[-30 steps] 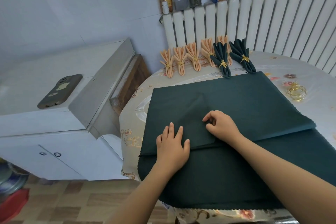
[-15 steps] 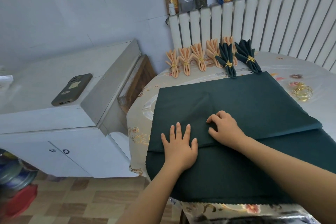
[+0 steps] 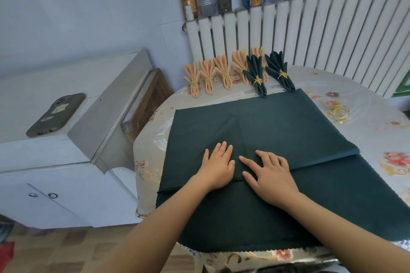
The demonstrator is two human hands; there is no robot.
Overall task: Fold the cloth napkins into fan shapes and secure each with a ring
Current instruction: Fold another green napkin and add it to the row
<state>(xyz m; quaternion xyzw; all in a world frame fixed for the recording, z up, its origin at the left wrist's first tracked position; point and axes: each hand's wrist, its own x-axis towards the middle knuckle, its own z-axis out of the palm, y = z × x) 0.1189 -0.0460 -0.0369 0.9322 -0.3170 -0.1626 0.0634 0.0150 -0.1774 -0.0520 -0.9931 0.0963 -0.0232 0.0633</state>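
Observation:
A dark green napkin (image 3: 277,126) lies flat on top of a second dark green cloth (image 3: 332,201) on the table. Its near edge runs under both hands. My left hand (image 3: 218,167) presses flat on that edge with straight fingers. My right hand (image 3: 269,174) lies flat just beside it, fingers spread toward the left. At the table's far edge stand several peach fan napkins (image 3: 208,76) and two dark green fan napkins (image 3: 257,75), each held by a gold ring. Loose gold rings (image 3: 339,113) lie at the right.
The round table (image 3: 377,139) has a floral plastic cover. A white radiator (image 3: 310,35) with jars and boxes on top stands behind it. A white cabinet (image 3: 55,139) at the left carries a phone (image 3: 55,115). Tiled floor shows below left.
My right hand has uncurled from a pinch on the cloth and now lies flat. My left hand has slid forward onto the napkin. The raised fold by the right hand is smoothed down.

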